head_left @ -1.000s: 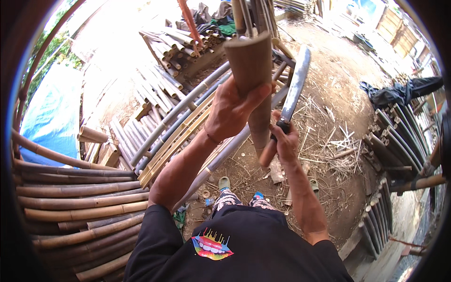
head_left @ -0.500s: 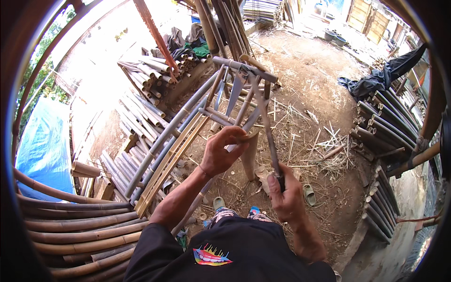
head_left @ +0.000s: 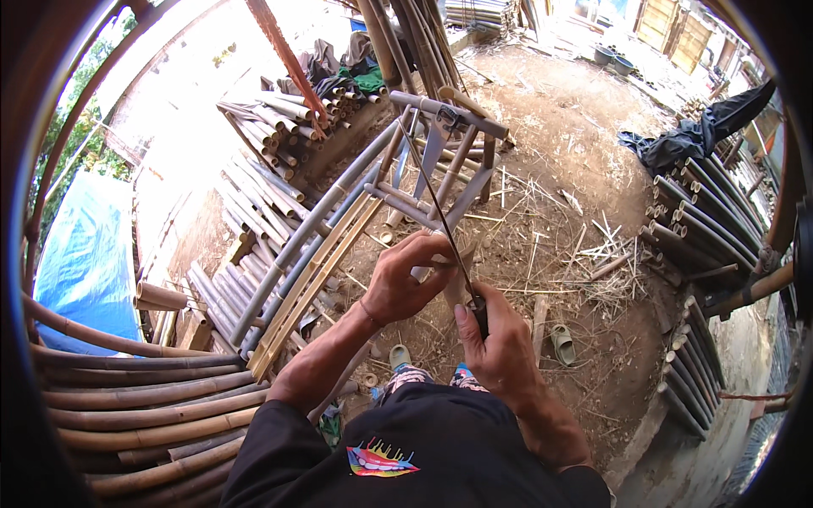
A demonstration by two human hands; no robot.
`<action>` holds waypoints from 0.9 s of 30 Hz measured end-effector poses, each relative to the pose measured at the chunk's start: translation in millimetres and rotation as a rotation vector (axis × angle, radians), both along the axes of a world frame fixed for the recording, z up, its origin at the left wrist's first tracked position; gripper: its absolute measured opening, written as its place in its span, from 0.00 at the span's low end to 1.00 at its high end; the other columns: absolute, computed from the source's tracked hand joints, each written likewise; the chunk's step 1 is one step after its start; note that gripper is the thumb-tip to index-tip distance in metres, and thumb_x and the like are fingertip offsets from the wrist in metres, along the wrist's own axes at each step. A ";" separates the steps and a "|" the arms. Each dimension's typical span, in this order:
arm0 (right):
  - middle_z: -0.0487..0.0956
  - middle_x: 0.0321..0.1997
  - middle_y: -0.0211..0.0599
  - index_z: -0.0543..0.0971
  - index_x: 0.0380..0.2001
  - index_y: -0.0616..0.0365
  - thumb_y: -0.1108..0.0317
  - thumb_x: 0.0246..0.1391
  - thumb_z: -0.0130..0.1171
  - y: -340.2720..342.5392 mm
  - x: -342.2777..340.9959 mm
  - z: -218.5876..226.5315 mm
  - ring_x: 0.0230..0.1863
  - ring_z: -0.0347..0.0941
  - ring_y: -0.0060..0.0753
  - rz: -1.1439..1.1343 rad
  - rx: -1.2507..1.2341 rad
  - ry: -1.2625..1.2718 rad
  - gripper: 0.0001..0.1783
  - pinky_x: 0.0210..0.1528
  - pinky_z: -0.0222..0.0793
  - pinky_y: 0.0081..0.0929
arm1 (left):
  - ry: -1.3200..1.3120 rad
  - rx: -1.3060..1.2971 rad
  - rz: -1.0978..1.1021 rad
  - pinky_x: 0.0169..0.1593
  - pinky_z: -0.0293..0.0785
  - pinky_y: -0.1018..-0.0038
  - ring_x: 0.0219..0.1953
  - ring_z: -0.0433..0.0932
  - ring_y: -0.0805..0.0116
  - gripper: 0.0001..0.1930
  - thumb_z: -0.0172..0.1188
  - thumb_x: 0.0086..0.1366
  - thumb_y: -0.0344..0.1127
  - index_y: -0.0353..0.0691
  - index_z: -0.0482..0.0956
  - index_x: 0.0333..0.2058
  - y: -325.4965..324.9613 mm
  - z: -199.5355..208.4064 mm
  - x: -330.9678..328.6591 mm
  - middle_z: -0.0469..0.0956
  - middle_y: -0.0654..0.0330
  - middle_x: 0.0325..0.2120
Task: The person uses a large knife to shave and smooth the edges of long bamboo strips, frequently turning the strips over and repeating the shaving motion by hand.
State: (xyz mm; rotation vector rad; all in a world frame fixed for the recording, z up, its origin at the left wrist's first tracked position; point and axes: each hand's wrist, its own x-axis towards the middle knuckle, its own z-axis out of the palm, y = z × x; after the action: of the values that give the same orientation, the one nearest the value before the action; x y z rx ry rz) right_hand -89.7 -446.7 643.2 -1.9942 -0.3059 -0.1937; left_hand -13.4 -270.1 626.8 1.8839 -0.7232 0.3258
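Note:
My left hand (head_left: 405, 278) is closed around the upper end of a split piece of bamboo (head_left: 457, 291), whose lower part hangs down behind my right hand. My right hand (head_left: 501, 340) grips the dark handle of a long machete (head_left: 437, 203). Its blade is seen almost edge-on, slanting up and away to the left. It crosses the bamboo close by my left fingers; whether it touches cannot be made out. Beyond my hands stands a bamboo frame (head_left: 480, 175) with a hand saw (head_left: 434, 148) hung on it.
Two flat light strips (head_left: 318, 284) lean along the frame's long rails. Bamboo poles are stacked at left (head_left: 152, 398) and right (head_left: 703, 207). Shavings (head_left: 614, 284) litter the dirt floor, with a sandal (head_left: 563, 345) nearby. A blue tarp (head_left: 85, 262) hangs far left.
My right hand has moved left and up toward my left hand. The machete has swung left and turned from showing its flat side to nearly edge-on, now crossing the bamboo.

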 end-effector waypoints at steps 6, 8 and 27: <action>0.76 0.36 0.63 0.69 0.48 0.69 0.62 0.62 0.53 -2.5 -3.8 1.8 0.34 0.76 0.64 0.034 0.015 0.050 0.20 0.33 0.72 0.47 | -0.012 0.008 0.015 0.40 0.81 0.74 0.38 0.83 0.64 0.15 0.62 0.53 0.18 0.35 0.76 0.41 -3.7 1.3 -5.7 0.78 0.55 0.36; 0.77 0.33 0.61 0.70 0.47 0.69 0.61 0.62 0.53 -2.7 -3.2 1.6 0.32 0.76 0.63 0.030 0.005 0.031 0.19 0.32 0.71 0.46 | 0.002 0.007 0.011 0.40 0.81 0.74 0.39 0.83 0.64 0.15 0.62 0.54 0.19 0.36 0.76 0.41 -3.5 1.6 -5.7 0.78 0.55 0.37; 0.77 0.26 0.58 0.70 0.38 0.69 0.56 0.64 0.49 -19.5 27.9 16.8 0.30 0.77 0.61 -0.102 -0.091 0.297 0.21 0.32 0.71 0.47 | -0.431 0.634 -0.234 0.38 0.77 0.65 0.27 0.76 0.71 0.18 0.43 0.72 0.47 0.44 0.75 0.29 -86.4 118.4 126.8 0.77 0.63 0.26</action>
State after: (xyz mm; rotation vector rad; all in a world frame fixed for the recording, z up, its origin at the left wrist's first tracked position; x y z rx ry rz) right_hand -61.8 -466.2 660.0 -2.0962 -0.0226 0.0536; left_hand 113.4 -356.5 745.2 2.3102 -1.4585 0.3868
